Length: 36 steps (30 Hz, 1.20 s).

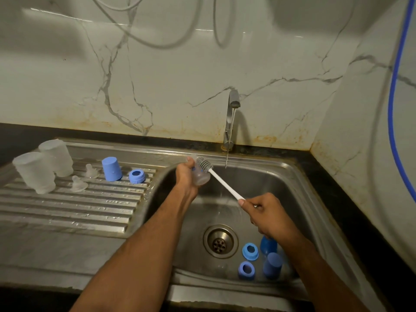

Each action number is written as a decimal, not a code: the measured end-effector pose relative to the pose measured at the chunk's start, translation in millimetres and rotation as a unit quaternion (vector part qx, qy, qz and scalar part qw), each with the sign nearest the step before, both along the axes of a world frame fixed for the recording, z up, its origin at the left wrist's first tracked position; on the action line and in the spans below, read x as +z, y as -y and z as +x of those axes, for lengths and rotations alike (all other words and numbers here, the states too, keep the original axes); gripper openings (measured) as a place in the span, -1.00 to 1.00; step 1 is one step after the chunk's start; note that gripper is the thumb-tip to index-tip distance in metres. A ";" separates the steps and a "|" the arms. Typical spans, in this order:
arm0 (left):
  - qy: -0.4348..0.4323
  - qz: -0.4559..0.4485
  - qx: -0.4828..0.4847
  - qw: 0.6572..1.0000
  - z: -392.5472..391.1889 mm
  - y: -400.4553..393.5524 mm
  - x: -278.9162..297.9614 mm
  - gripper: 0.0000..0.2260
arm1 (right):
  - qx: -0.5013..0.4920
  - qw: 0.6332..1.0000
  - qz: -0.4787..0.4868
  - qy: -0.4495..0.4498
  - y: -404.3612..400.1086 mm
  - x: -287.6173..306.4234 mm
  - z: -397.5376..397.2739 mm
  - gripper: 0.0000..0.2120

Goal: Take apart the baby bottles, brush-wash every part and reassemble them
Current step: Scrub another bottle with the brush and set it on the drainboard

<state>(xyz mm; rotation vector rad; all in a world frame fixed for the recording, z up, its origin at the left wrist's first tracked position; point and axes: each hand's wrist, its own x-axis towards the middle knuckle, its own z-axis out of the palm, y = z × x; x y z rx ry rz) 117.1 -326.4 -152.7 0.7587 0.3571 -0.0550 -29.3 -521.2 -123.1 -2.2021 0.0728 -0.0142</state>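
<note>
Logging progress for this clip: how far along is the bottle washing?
Roughly midway. Two bottle bodies, two teats, a cap and a ring sit on the drainboard. The left hand holds a third bottle; the right hand works the brush. Rings and caps wait in the sink; nothing is reassembled.

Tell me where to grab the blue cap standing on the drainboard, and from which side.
Grip the blue cap round its side walls, from above. It stands closed end up, apart from the blue ring beside it, so fingers can straddle its narrower top.

Single head view, looking forward and down, close over sink [281, 176]
</note>
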 end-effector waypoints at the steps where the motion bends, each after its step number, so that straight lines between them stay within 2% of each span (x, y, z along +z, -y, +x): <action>1: 0.008 0.012 -0.012 1.000 -3.1 5.6 1.1 -0.72 | -0.009 1.000 -0.006 0.012 -2.0 -0.6 2.3 -0.67; 6: 0.025 -0.015 -0.022 0.999 -6.3 14.9 4.3 -0.67 | -0.029 0.999 0.004 0.033 -8.8 -0.1 13.6 -0.66; 9: 0.021 -0.066 0.030 0.997 -0.7 -0.4 4.6 -0.70 | 0.000 1.000 -0.003 0.023 -2.5 1.2 8.4 -0.69; 12: 0.001 -0.043 0.084 0.996 5.5 -10.8 5.5 -0.79 | 0.031 0.999 -0.022 0.014 1.0 -2.0 3.0 -0.63; 16: -0.020 0.030 0.059 0.998 -3.3 9.0 3.9 -0.81 | -0.004 0.998 -0.044 0.033 -9.0 -5.1 5.4 -0.68; 20: -0.024 0.012 0.049 0.998 -8.8 19.9 4.2 -0.77 | -0.016 0.994 -0.079 0.069 -16.2 -3.6 10.8 -0.66; 24: -0.049 -0.042 0.105 0.992 1.7 -2.2 17.4 -0.73 | 0.013 0.998 -0.043 0.035 -6.7 -3.7 7.3 -0.70; 26: -0.060 -0.041 0.125 0.989 6.1 -11.6 17.6 -0.75 | 0.025 0.999 -0.033 0.023 -3.7 -4.4 5.4 -0.71; 30: -0.036 0.006 0.096 0.995 -2.3 -0.7 11.0 -0.82 | 0.004 0.999 -0.026 0.034 -5.0 -6.9 5.4 -0.67; 36: 0.062 0.016 0.006 0.998 -8.5 12.2 10.5 -0.58 | -0.017 0.997 -0.037 0.068 -14.4 -2.1 12.9 -0.63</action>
